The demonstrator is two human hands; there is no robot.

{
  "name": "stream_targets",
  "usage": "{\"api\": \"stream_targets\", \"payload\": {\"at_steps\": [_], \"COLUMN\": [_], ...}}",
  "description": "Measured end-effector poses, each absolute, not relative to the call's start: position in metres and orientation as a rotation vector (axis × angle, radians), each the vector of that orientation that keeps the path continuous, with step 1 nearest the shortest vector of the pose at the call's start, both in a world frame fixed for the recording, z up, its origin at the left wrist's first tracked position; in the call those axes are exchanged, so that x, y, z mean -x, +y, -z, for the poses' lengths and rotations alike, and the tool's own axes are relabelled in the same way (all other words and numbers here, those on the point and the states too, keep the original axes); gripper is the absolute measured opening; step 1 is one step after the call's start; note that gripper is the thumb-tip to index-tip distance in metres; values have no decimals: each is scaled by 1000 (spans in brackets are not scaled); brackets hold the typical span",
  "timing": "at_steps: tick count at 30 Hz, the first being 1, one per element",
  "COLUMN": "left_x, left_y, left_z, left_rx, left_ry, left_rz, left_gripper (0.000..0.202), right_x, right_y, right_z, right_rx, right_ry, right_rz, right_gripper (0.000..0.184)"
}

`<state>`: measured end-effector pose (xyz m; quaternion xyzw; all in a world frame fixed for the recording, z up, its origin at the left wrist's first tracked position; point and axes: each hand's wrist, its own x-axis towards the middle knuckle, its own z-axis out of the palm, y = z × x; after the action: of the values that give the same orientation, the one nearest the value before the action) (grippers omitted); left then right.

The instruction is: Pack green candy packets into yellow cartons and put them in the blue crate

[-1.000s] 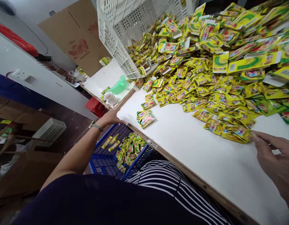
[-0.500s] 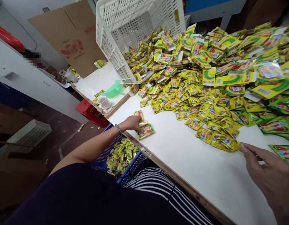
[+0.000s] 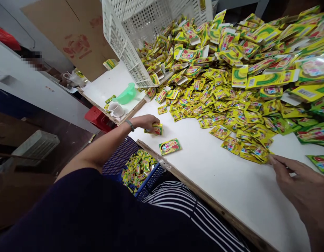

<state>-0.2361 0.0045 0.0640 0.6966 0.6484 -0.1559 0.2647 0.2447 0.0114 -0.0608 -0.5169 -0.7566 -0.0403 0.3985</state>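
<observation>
A large heap of yellow and green foil sachets (image 3: 225, 87) covers the far part of a white table (image 3: 225, 199), spilling from a tipped white plastic crate (image 3: 130, 35). My left hand (image 3: 143, 123) rests on the table, its fingers shut on a small bundle of sachets (image 3: 157, 129). A single sachet (image 3: 169, 146) lies just beyond it, apart from the hand. At the lower right, my right hand (image 3: 301, 189) reaches the heap's near edge, its fingertips touching the sachets and holding nothing visible.
Below the table's near edge, a blue crate (image 3: 120, 157) holds loose sachets. A green scoop (image 3: 126, 93) and white mug (image 3: 115, 109) stand on a lower white shelf at left. Cardboard (image 3: 72, 38) leans behind, and a red stool (image 3: 97, 119) sits below.
My left hand has moved from the table edge onto the small sachet group and gathered a bundle, leaving one sachet lying separately. My right hand stays near the heap's edge.
</observation>
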Motion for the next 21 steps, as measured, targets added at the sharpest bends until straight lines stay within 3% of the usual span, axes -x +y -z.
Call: {"api": "stream_targets", "payload": {"at_steps": [4,7,14,18,21], "left_x": [249,248,230,192,158], "left_y": [19,16,-5,-6,-10], "left_z": [-57,-49,-73,-92,-86], "left_rx": [-2053,-2044,-1663,-1394,-1497], "left_ry": [1717,1741,2033,1783,1624], "left_rz": [559,614,307,34,182], "left_gripper": [86,97,59,49,46], "right_x": [-249,-252,-246,-244,-246], "right_y": [14,16,12,12,15], "right_z": [62,63,58,52,49], "right_rx": [1272,1285,1325,1499,1569], "right_ry": [-1918,-1911,-1935,-1860,-1787], "right_rz": [178,191,61,-101,-155], "right_gripper": [27,28,30,31,32]}}
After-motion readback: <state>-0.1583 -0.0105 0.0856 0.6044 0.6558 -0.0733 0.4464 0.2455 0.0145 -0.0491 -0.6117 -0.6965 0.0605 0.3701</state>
